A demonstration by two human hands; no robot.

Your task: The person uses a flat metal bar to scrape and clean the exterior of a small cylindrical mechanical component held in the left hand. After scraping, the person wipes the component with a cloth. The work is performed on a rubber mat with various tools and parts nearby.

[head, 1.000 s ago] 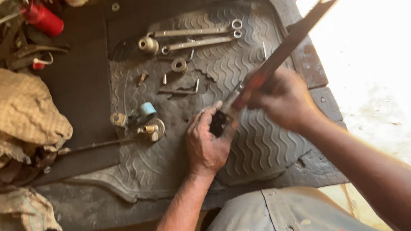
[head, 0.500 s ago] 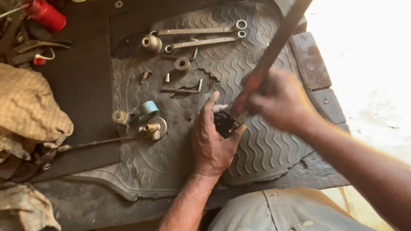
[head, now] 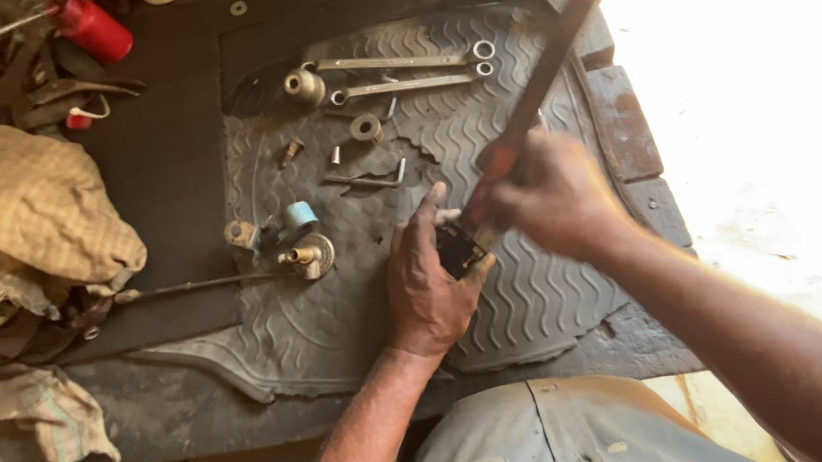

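The left hand (head: 426,280) pinches a small dark part (head: 457,248) on the rubber mat (head: 338,308). The right hand (head: 553,197) is clenched around a long file (head: 554,46), its tip on the part.

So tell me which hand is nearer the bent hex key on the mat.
Left. The left hand lies just below the hex key; the right hand, gripping the long tool, sits farther right.

Long tool (head: 554,46) leaves top edge; right hand (head: 553,197) blurred
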